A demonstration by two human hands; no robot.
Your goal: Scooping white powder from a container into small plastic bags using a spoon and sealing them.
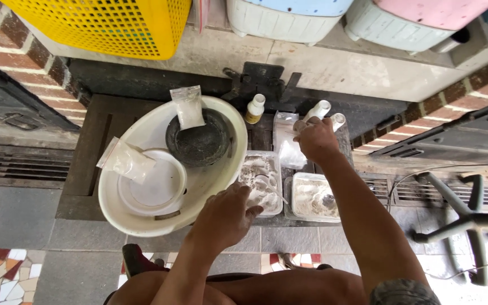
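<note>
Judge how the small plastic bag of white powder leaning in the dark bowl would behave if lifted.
The plastic bag looks thin and part-filled, so it would probably sag and its powder shift. It seems light. Propped against the dark bowl, it may slump if nudged.

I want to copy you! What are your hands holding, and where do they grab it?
The right hand grips the white plastic bottle around its body. The left hand reaches into the clear powder-filled tub; any hold is hidden.
</note>
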